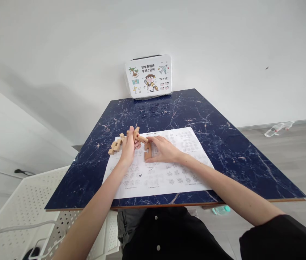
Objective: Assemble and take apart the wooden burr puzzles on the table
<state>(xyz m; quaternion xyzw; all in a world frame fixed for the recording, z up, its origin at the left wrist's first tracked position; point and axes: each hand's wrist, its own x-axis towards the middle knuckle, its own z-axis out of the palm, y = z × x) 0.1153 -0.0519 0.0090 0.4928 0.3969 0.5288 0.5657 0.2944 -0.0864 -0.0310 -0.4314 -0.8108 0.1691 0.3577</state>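
My left hand [129, 146] is closed around several joined wooden puzzle pieces [141, 138], which stick out past its fingers to the right. Between the thumb and fingers of my right hand [165, 148] is a notched wooden puzzle piece [148, 153], its upper end close to the joined pieces; whether they touch I cannot tell. Left of my left hand, loose notched wooden blocks [115, 146] lie at the edge of a white instruction sheet [158, 180]. The sheet is printed with rows of small diagrams and lies under both hands.
The blue marbled table [180, 112] has its front edge close to my body. A white cartoon-printed case [150, 77] leans against the wall at the back. White perforated shelving [28, 195] stands to the left. Plastic bottles [279, 129] lie on the floor to the right.
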